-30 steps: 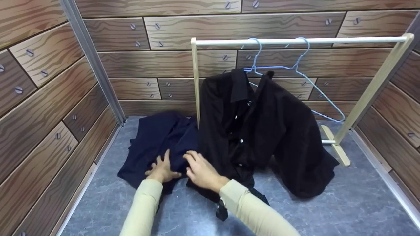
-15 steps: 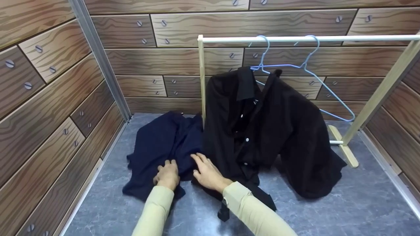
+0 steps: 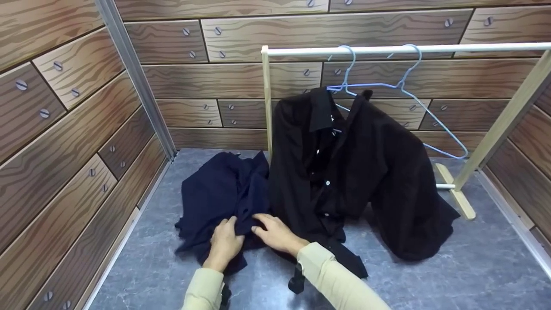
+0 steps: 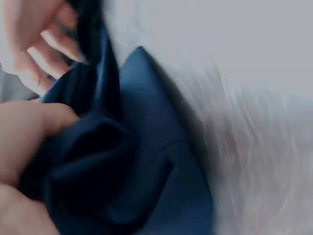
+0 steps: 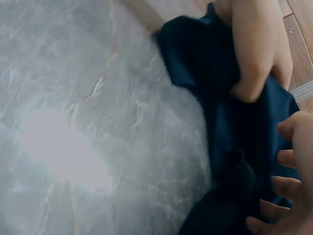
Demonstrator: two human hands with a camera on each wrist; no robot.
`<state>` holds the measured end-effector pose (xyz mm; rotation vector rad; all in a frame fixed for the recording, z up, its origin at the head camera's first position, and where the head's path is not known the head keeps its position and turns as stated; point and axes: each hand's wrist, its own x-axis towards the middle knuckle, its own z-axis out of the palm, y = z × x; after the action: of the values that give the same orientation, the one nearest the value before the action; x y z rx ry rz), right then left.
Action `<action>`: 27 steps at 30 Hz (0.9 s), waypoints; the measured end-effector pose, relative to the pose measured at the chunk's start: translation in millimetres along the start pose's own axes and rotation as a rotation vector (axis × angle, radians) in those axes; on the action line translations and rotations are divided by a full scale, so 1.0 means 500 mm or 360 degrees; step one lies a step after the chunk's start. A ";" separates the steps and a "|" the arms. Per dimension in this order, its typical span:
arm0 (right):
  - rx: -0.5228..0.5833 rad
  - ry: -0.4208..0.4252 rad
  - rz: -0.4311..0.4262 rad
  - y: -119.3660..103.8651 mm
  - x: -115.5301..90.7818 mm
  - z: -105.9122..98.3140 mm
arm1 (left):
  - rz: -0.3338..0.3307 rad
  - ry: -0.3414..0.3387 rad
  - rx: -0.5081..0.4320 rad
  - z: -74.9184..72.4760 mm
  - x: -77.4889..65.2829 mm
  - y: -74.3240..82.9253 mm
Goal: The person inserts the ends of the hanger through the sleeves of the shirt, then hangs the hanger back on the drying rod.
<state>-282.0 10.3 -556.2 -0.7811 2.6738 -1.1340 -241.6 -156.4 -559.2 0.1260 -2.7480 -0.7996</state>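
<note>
A crumpled navy garment [image 3: 211,189] lies on the grey floor, left of the clothes rack. My left hand [image 3: 225,243] grips its near part, fingers curled into the cloth; the left wrist view shows thumb and finger around a bunched fold [image 4: 88,161]. My right hand [image 3: 277,234] is just to the right, fingers spread and loosely bent, fingertips at the navy cloth's edge. In the right wrist view its fingers [image 5: 286,186] lie along the fabric without closing round it. Close beside the right hand hangs a black button-up shirt [image 3: 344,172] with white buttons.
The rack has a white rail [image 3: 301,51] and wooden posts. A blue hanger [image 3: 434,116] hangs there beside another whose lower part the black shirt hides. The shirt's lower part spreads onto the floor [image 3: 409,284]. Wood-patterned walls [image 3: 215,77] enclose the space.
My left hand has gone from spread fingers on the navy garment to gripping it, drawing the cloth nearer and bunching it. The right hand has shifted slightly right and nearer.
</note>
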 end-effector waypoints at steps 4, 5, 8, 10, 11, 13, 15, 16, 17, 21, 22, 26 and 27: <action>0.0165 -0.0006 0.0055 -0.011 0.001 -0.012 | 0.0099 0.0173 -0.0319 0.006 -0.002 0.014; 0.0205 -0.0006 0.0086 -0.015 0.000 -0.015 | 0.0090 0.0191 -0.0369 0.008 -0.003 0.019; 0.0313 -0.0002 0.0201 -0.026 -0.001 -0.023 | 0.0060 0.0224 -0.0474 0.011 -0.006 0.033; 0.0405 0.0003 0.0264 -0.032 -0.002 -0.030 | 0.0042 0.0240 -0.0539 0.009 -0.007 0.043; 0.0463 0.0010 0.0288 -0.036 -0.002 -0.033 | 0.0049 0.0255 -0.0568 0.008 -0.007 0.048; 0.0644 0.0015 0.0303 -0.043 -0.003 -0.039 | 0.0070 0.0293 -0.0614 0.003 -0.009 0.059; 0.0887 -0.0010 0.0290 -0.048 -0.003 -0.043 | 0.0112 0.0335 -0.0645 -0.004 -0.012 0.072; 0.1015 -0.0033 0.0294 -0.052 -0.004 -0.046 | 0.0140 0.0360 -0.0651 -0.007 -0.014 0.078; 0.1142 -0.0063 0.0308 -0.055 -0.005 -0.049 | 0.0173 0.0386 -0.0660 -0.011 -0.016 0.085; 0.1554 -0.0182 0.0389 -0.066 -0.011 -0.064 | 0.0328 0.0460 -0.0677 -0.022 -0.030 0.112; 0.1615 -0.0196 0.0410 -0.069 -0.013 -0.067 | 0.0374 0.0478 -0.0672 -0.023 -0.035 0.119; 0.1830 -0.0207 0.0386 -0.074 -0.017 -0.078 | 0.0536 0.0570 -0.0625 -0.022 -0.054 0.145; 0.1858 -0.0181 0.0376 -0.074 -0.018 -0.081 | 0.0569 0.0591 -0.0605 -0.021 -0.058 0.151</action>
<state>-271.8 19.1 -502.1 -0.2637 1.4737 -2.0757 -211.5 -93.3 -517.0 -0.2599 -2.1452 -1.0500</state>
